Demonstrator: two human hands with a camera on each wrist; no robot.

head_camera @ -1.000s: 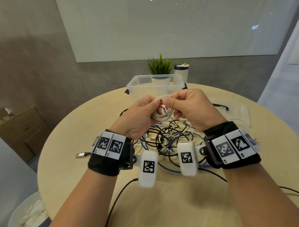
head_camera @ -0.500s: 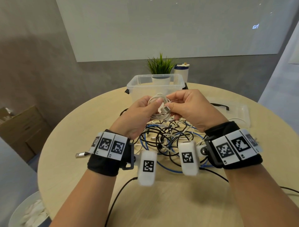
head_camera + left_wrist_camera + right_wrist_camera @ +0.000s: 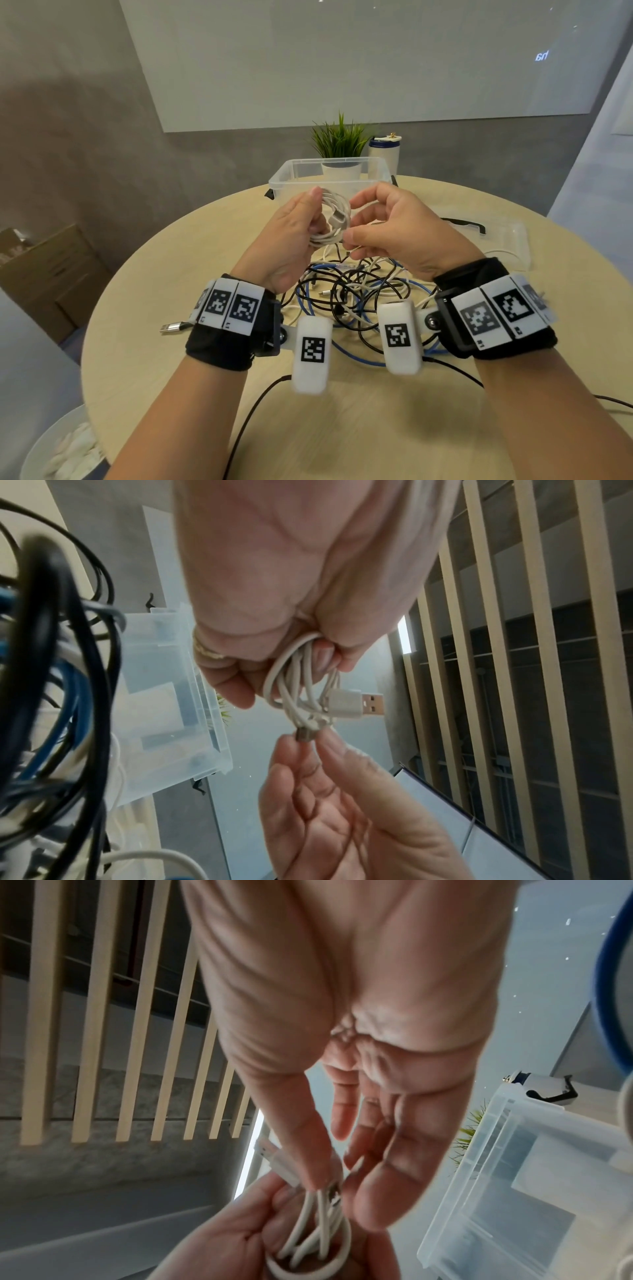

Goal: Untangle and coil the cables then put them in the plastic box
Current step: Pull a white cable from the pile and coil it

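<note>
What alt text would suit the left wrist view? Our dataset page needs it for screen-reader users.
A left hand grips a small coil of white USB cable in the air, its USB-A plug sticking out to the right, while the right hand below pinches the cable's small end plug. Behind stand a clear plastic box and a blurred tangle of black and blue cables.

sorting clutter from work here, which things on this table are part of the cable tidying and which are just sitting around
Part of the job: white cable coiled in left hand, right hand pinching its small plug, cable tangle, plastic box.

Just lying about: plant, bottle, box lid.
</note>
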